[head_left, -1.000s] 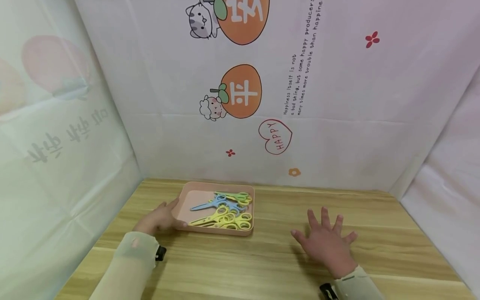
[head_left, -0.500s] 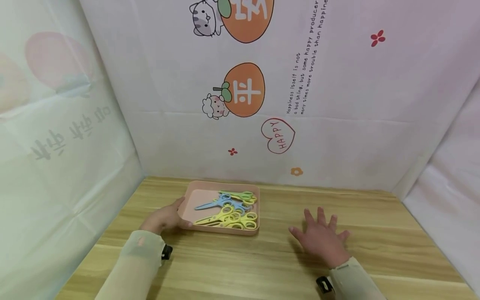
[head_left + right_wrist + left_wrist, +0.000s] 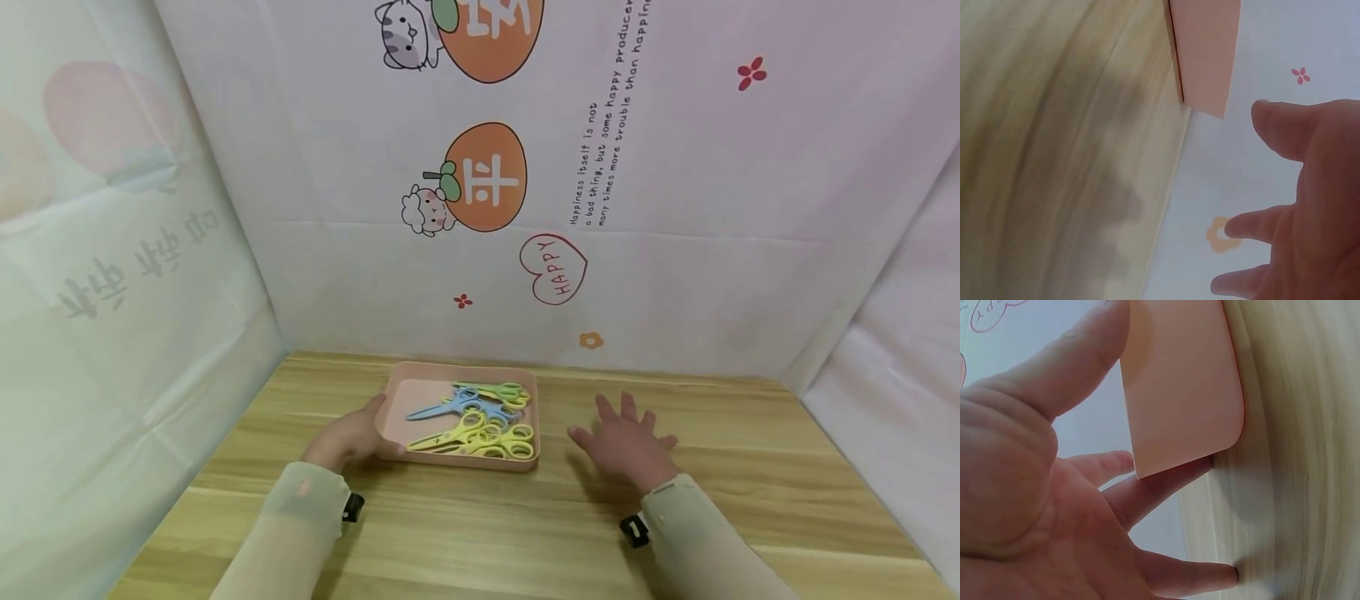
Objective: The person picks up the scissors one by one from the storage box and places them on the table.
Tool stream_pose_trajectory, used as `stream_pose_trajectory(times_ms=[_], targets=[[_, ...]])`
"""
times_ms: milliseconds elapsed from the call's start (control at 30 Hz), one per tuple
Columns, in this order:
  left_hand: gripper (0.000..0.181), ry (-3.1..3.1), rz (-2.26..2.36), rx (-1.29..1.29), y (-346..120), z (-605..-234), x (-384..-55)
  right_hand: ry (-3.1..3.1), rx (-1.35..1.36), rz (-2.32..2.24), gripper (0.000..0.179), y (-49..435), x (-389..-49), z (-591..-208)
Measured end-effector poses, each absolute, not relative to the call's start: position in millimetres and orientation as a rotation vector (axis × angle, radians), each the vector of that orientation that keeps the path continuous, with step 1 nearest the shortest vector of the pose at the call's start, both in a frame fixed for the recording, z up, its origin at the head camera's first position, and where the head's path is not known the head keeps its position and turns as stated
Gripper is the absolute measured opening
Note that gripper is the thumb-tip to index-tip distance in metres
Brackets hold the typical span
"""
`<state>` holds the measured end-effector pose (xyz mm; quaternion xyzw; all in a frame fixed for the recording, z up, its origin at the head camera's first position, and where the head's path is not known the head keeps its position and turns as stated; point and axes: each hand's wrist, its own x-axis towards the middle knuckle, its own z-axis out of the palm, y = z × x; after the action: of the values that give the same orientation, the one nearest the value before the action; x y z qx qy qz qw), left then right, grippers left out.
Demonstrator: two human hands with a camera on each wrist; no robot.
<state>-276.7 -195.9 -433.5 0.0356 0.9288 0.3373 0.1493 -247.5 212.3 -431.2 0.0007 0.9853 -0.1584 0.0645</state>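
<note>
Pink tray (image 3: 420, 392): flat on the wooden table (image 3: 480, 533), near its far edge. Contents noted: yellow scissors (image 3: 450, 435) toward five o'clock, blue scissors (image 3: 450, 406) across the middle, green scissors (image 3: 493, 388) toward one o'clock; finger loops crowd the three o'clock end.

Left hand (image 3: 352, 435): in contact at the tray's nine o'clock end, fingers straight and spread against the short wall, thumb at the near wall around eight o'clock. Right hand (image 3: 626, 446): beyond the three o'clock end, over the table, thumb and fingers wide apart, holding nothing and not touching the tray.

Change observed: against half a second ago, the tray sits farther toward three o'clock, the left hand with it, and the right hand has come in toward nine o'clock. The gap between is narrower. Judgement: the tray is being slid by the left hand, and the load appears undisturbed.

Surroundings: printed back sheet (image 3: 675, 275) at twelve o'clock; pale side sheet (image 3: 90, 400) at ten o'clock
</note>
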Motion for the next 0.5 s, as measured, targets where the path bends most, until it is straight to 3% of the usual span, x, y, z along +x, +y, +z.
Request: stream_pose_trajectory(times_ms=[167,500], targets=[[0.116,2.657,0.978,0.067,-188.7,-432.5,-274.8,2.95,-0.038,-0.588,0.098,204.1,-261.7,-430.5],[0.121,2.634,1.008,-0.036,-186.9,-434.4,-278.5,2.69,-0.103,-1.187,0.067,185.5,-284.5,-429.4]])
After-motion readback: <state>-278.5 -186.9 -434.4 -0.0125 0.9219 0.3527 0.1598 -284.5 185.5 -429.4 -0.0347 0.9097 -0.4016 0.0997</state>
